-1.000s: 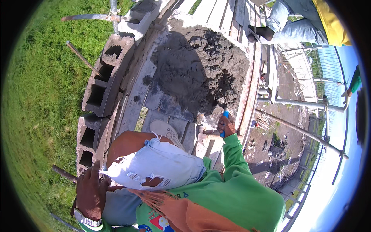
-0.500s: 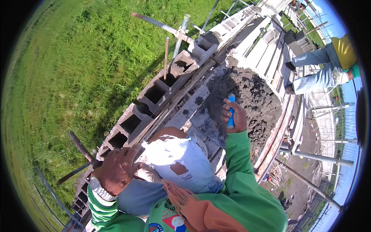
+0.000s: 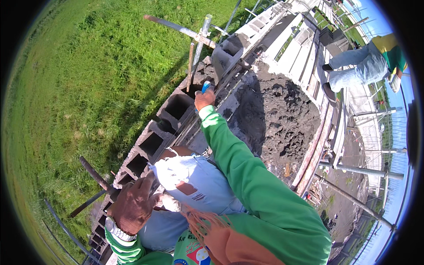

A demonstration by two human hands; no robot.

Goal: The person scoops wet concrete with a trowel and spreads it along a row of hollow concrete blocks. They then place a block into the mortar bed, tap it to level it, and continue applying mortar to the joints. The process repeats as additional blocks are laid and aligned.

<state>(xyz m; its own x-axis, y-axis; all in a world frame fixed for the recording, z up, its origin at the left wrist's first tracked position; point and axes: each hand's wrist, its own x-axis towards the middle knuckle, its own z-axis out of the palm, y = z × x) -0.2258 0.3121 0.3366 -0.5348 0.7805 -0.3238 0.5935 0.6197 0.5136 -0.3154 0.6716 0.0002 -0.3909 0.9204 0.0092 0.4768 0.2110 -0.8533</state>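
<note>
My right hand (image 3: 205,98) is closed round the blue handle (image 3: 206,86) of a trowel, reaching over the hollow concrete blocks (image 3: 177,106) of the wall. Most of the trowel's blade is hidden or hard to pick out against the grey blocks. Beside my right arm, a heap of wet grey mortar (image 3: 289,117) lies on boards. My left hand (image 3: 132,207), with a watch at the wrist, rests by the near blocks next to my knee; its fingers are stretched out and hold nothing that I can see.
A thin wooden stick (image 3: 190,66) stands in a block cavity. Scaffold pipes (image 3: 179,27) stick out over the grass at left. On the planks (image 3: 304,51) at upper right stands another person (image 3: 364,62) in jeans. More pipes (image 3: 362,170) cross at the right.
My right hand has moved left with the trowel, from the mortar heap to the block wall. My left hand stays by the blocks. The other person's arm has shifted.
</note>
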